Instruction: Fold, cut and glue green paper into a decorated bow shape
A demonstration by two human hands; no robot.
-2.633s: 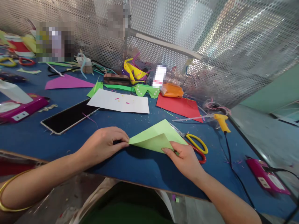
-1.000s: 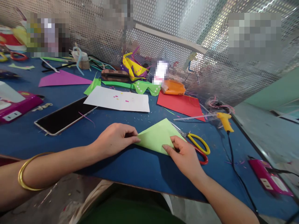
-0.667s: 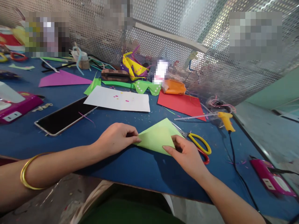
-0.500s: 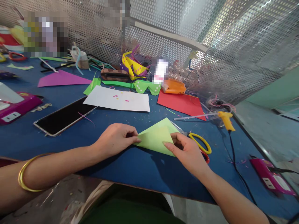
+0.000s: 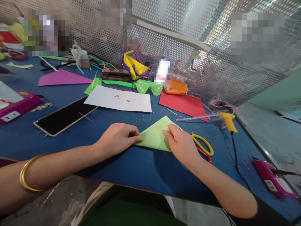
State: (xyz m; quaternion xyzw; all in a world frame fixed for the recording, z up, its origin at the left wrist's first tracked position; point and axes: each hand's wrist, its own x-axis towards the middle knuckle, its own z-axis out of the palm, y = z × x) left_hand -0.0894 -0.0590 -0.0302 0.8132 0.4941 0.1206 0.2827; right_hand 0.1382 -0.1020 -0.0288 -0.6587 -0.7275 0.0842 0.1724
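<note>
A light green sheet of paper (image 5: 155, 135), folded to a point at the top, lies over the blue table between my hands. My left hand (image 5: 118, 139) pinches its left corner between thumb and fingers. On its right side, my right hand (image 5: 183, 142) grips the sheet with the thumb on the face and the fingers curled at the edge. Just beyond my right hand lie scissors (image 5: 203, 144) with yellow and red handles, their blades mostly hidden behind the hand and paper.
A phone (image 5: 63, 117) lies left, partly under white paper (image 5: 119, 99) with small coloured bits. Red sheet (image 5: 183, 106), green paper glasses (image 5: 149, 87) and an orange packet (image 5: 176, 87) stand behind. A yellow glue gun (image 5: 228, 121) and magenta power strip (image 5: 274, 179) are right, with a cable (image 5: 236, 163).
My right hand has moved up and slightly left along the green paper, its fingers closing more on the edge. The left hand keeps its pinch almost in place.
</note>
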